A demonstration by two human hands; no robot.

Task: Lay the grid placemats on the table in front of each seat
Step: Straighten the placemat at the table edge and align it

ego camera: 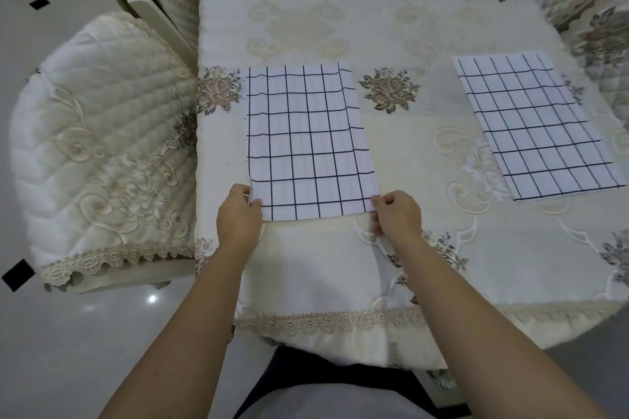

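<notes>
From my feed: person's two arms bare to above the elbow, no sleeves, no watch, rings or bands. Left hand (238,214) and right hand (396,214) bare, no gloves. Low centre, dark navy/black garment (326,381), w/ a grey fabric strip below it.

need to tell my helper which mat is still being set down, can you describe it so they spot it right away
Start at the long table with its cream floral cloth, then go to its near left side beside the quilted chair. The grid placemat there is the only one of four with hands on it: the left hand and right hand pinch its near corners.
</notes>
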